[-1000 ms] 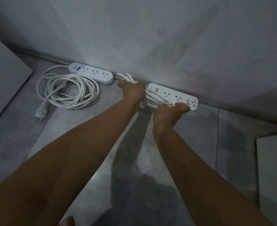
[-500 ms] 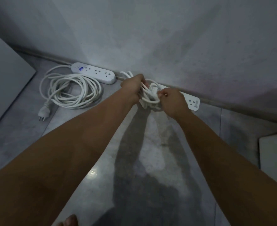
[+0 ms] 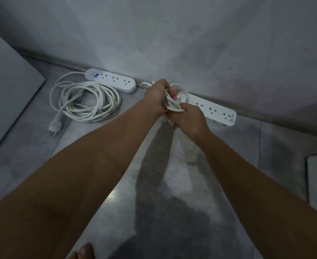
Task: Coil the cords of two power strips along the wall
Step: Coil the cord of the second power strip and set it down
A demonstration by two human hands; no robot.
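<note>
Grey tiled floor point(image 3: 97, 184) runs up to a bare grey plaster wall point(image 3: 191, 43), and a bare toe point(image 3: 84, 251) shows at six o'clock. Two bare forearms reach toward twelve o'clock and meet near the skirting. The right hand point(image 3: 188, 118) is closed around a bundle of white round cord point(image 3: 172, 106), while the left hand point(image 3: 157, 97) is curled shut on the same loops from eleven o'clock, likely pinning the turns so they cannot spring apart. Touching the wall at one o'clock lies the white three-socket power strip point(image 3: 213, 110) that this cord seems to feed. Farther off at ten o'clock a second white power strip with a blue light point(image 3: 111, 81) lies by the wall, its white cord already coiled point(image 3: 84, 101), white plug point(image 3: 55, 126) trailing outward; half the job looks done
</note>
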